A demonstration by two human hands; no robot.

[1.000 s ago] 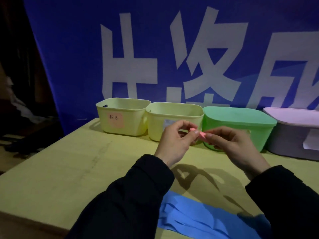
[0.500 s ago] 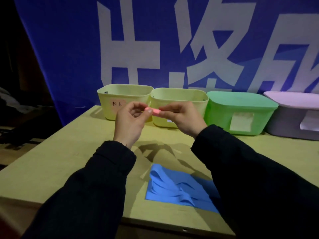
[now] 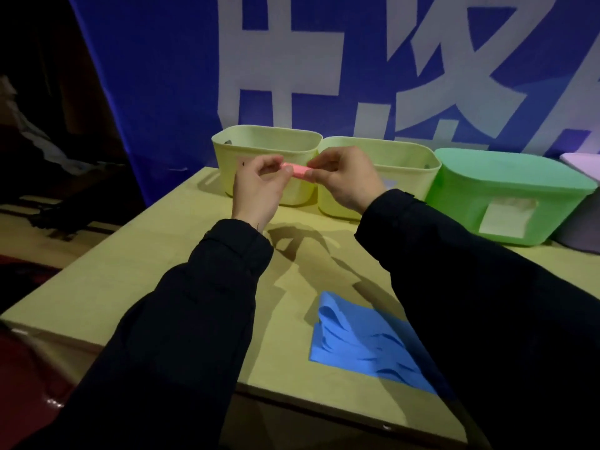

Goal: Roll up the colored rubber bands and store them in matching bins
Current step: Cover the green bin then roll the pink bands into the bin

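Observation:
A small pink rolled rubber band (image 3: 299, 170) is held in the air between both hands. My left hand (image 3: 259, 186) pinches its left end and my right hand (image 3: 344, 180) pinches its right end. Both hands hover in front of the left yellow bin (image 3: 259, 138), whose label is hidden behind my left hand. A second yellow bin (image 3: 406, 157) stands just to its right. Flat blue rubber bands (image 3: 357, 339) lie in a heap on the table near its front edge, partly under my right sleeve.
A green lidded bin (image 3: 506, 177) with a pale label stands right of the yellow bins, and a purple-lidded bin (image 3: 581, 160) shows at the right edge. The wooden table (image 3: 130, 271) ends at left and front. A blue banner hangs behind.
Both hands carried the pink roll leftward, from in front of the second yellow bin and the green bin to in front of the left yellow bin. The view shifted, showing more of the blue heap.

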